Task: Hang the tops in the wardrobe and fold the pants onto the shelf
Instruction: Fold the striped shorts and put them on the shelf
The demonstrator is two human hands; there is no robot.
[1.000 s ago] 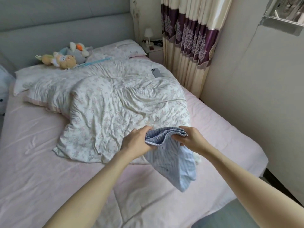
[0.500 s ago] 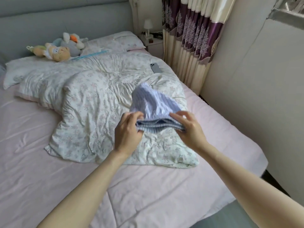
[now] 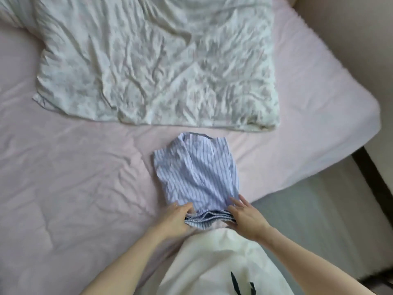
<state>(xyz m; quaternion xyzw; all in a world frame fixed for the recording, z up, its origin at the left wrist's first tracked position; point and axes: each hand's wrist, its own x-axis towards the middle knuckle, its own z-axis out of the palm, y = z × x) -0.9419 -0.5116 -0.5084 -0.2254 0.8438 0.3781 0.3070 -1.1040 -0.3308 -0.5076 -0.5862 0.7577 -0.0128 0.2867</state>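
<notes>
1. Striped pants [image 3: 197, 173] lie on the pink sheet [image 3: 85, 171] near the bed's near edge, just short of the rumpled floral duvet [image 3: 159, 60], with the gathered waistband toward the person.
2. The left hand [image 3: 172, 218] has its fingers curled round the waistband's left end, gripping it; the right hand [image 3: 244, 218] lies with fingers nearly straight and spread, resting on the waistband's right end and the cloth above it.
3. The fabric looks thin, light and limp (it creases and rucks at the far end), so it will likely drape and slide rather than hold a fold unless smoothed flat.
4. The waistband, thicker and elasticated by the look of it, seems the firmest place to take hold; the far hem is the other natural grip.
5. No brand, label or legible writing shows anywhere.
</notes>
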